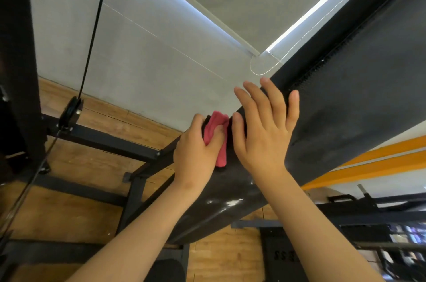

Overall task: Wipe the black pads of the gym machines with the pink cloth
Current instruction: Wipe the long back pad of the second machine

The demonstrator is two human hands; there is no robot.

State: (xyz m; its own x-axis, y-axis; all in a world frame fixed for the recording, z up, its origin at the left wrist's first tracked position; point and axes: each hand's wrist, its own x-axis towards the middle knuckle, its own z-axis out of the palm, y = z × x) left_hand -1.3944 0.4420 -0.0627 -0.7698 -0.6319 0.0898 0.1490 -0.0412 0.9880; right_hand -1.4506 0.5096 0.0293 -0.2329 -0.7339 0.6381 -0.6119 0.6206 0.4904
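left hand [196, 155]: bare | right hand [262, 136]: bare | forearms [143, 231]: bare to frame edge | fingers [274, 99]: short nails

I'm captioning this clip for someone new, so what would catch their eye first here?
The pink cloth, gripped in the left hand, presses against the edge of the long black pad at centre. Beside it, the right hand lies flat on the pad, fingers spread.

The long pad [345, 120] slants up from the machine's frame bars [103, 141]. At its left edge sits the cloth [217, 125], held by the left hand [196, 152]. The right hand [262, 127] lies flat on the pad just right of it. Further left, a pulley [70, 112] and its cable [96, 16] stand over the floor [80, 208], with the wall [138, 39] behind.
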